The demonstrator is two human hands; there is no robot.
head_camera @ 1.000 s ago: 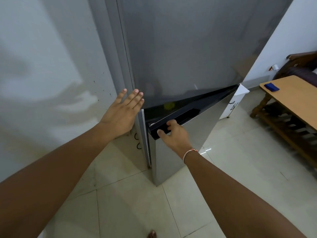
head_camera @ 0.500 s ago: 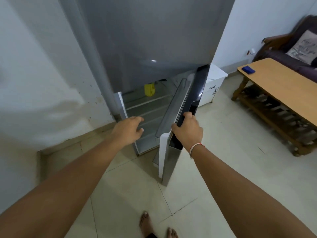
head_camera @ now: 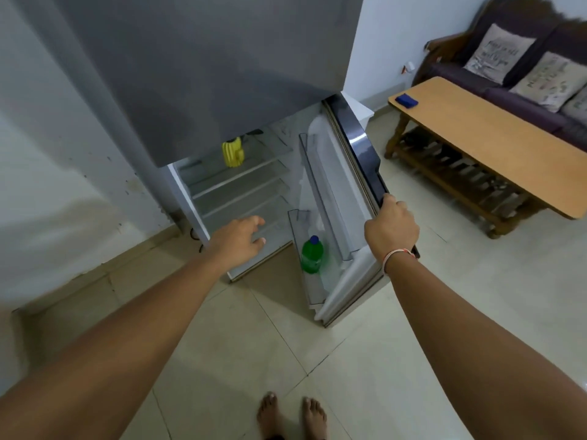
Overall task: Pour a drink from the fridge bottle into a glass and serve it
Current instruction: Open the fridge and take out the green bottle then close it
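Observation:
The grey fridge (head_camera: 197, 77) stands ahead with its lower door (head_camera: 355, 154) swung wide open to the right. A green bottle with a blue cap (head_camera: 312, 255) stands upright in the bottom door shelf. My right hand (head_camera: 391, 226) grips the door's dark outer edge. Just left of the bottle, my left hand (head_camera: 242, 238) hovers with fingers spread in front of the lower fridge shelves, holding nothing. No glass is in view.
A yellow object (head_camera: 232, 153) sits on an upper fridge shelf. At the right stands a wooden coffee table (head_camera: 495, 138) with a blue item (head_camera: 406, 99) on it, and a dark sofa with cushions (head_camera: 521, 61) behind. My bare feet (head_camera: 290, 414) are on the tiled floor.
The lower fridge door has swung from nearly closed to wide open, pulled by my right hand. The green bottle in the door has come into view. My left hand moved off the fridge edge toward the opening.

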